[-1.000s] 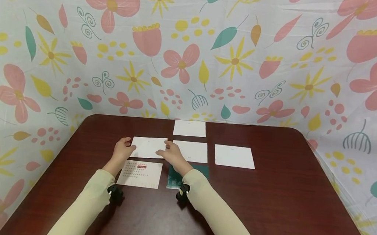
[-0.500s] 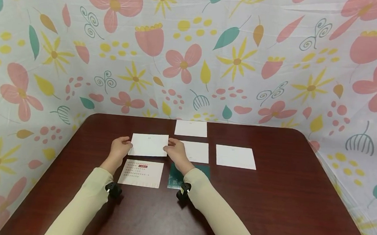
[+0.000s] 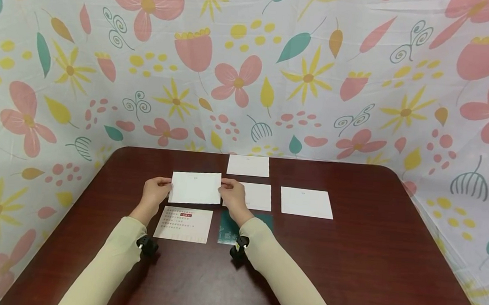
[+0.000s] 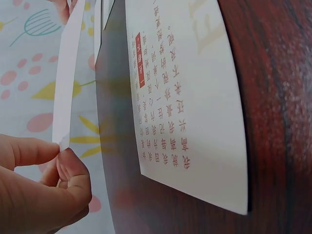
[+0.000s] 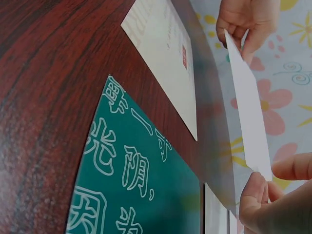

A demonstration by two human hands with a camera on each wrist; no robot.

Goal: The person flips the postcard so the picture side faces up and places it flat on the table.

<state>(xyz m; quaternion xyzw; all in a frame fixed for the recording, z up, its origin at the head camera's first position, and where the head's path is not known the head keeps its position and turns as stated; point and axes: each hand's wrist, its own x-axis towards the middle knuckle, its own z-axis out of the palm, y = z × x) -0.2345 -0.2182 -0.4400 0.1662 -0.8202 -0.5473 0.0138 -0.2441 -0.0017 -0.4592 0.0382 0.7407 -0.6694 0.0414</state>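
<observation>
A white card [image 3: 195,188] is held up off the table between both hands. My left hand [image 3: 156,194] pinches its left edge between thumb and fingers; the left wrist view shows the card's corner [image 4: 66,122] in that pinch. The right hand [image 3: 233,197] pinches the opposite edge, and the right wrist view shows the card [image 5: 248,107] nearly edge-on, spanning both hands. Nearer me lie a cream card with red printed characters [image 3: 183,225] and, partly under the right forearm, a dark green card with white outlined characters [image 5: 141,180].
Another white card [image 3: 259,197] lies just right of the right hand, partly covered by it. One more white card [image 3: 248,166] is at the far table edge, and another white card [image 3: 307,203] lies to the right. A flowered cloth [image 3: 250,76] hangs behind the dark wooden table [image 3: 374,258].
Both hands first hovered at the edges of the white card lying on the table. They pinched it and raised it; it now tilts toward the head camera, slightly further right.
</observation>
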